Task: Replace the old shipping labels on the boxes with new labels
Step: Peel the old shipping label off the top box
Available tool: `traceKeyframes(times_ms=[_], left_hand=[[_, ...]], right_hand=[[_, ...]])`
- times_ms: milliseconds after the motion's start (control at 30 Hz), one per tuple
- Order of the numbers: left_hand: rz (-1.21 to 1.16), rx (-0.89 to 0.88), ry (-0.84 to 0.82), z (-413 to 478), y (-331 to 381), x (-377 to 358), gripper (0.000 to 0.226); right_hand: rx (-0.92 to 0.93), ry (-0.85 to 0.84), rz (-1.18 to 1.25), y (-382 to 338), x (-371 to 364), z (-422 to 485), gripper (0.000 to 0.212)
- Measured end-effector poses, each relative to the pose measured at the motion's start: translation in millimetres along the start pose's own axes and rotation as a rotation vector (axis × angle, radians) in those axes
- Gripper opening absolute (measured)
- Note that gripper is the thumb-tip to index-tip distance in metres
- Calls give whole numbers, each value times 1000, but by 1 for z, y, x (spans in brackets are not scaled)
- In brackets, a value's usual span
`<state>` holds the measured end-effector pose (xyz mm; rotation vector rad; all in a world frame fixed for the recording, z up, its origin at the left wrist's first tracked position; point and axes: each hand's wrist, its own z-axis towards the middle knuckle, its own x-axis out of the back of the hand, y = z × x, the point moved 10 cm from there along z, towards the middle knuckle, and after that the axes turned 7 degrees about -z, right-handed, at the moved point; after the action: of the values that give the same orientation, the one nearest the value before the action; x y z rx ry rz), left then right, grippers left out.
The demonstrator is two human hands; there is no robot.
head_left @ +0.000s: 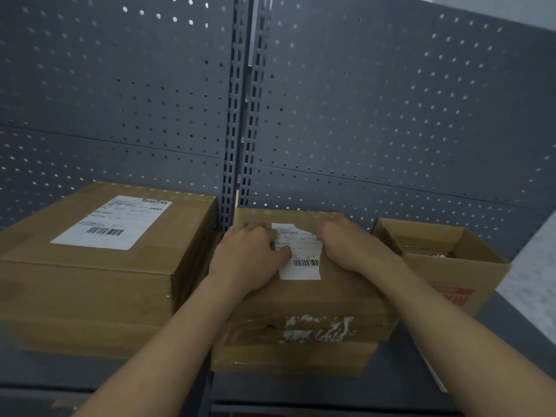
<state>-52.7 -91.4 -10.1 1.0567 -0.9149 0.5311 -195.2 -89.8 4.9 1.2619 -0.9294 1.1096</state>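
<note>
pegboard backdrop, label lengthwise front-to-back, barcode nearest

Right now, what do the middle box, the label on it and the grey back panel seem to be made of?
Middle box: brown cardboard, likely corrugated, matte. Wrinkled glossy tape runs along its front. Label: white paper, probably self-adhesive, matte, printed with a barcode. Back panel: probably painted sheet metal, grey with a dull sheen, punched with regular holes.
</note>
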Motion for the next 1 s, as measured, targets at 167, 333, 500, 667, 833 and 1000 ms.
traceKeyframes(times_ms=[167, 333, 500, 667, 833, 1000], left_hand=[[2, -1, 0, 0, -1, 0, 52], [-6, 0, 2, 1, -2, 0, 53], [-16, 7, 0, 2, -4, -1, 55], [-12, -7, -3, 0, -1, 1, 51], [-10, -12, -6, 0, 0, 2, 50], [-9, -10, -12, 1, 0, 2, 52]], right_hand=[[-20, 16, 211, 9, 0, -3, 20], [-88, 100, 514, 27, 8, -12, 18], [-94, 140, 561, 32, 13, -20, 16], [-108, 173, 555, 38, 13, -20, 20], [-100, 242, 613, 48, 14, -17, 10], [-106, 302, 762, 56, 11, -17, 6]])
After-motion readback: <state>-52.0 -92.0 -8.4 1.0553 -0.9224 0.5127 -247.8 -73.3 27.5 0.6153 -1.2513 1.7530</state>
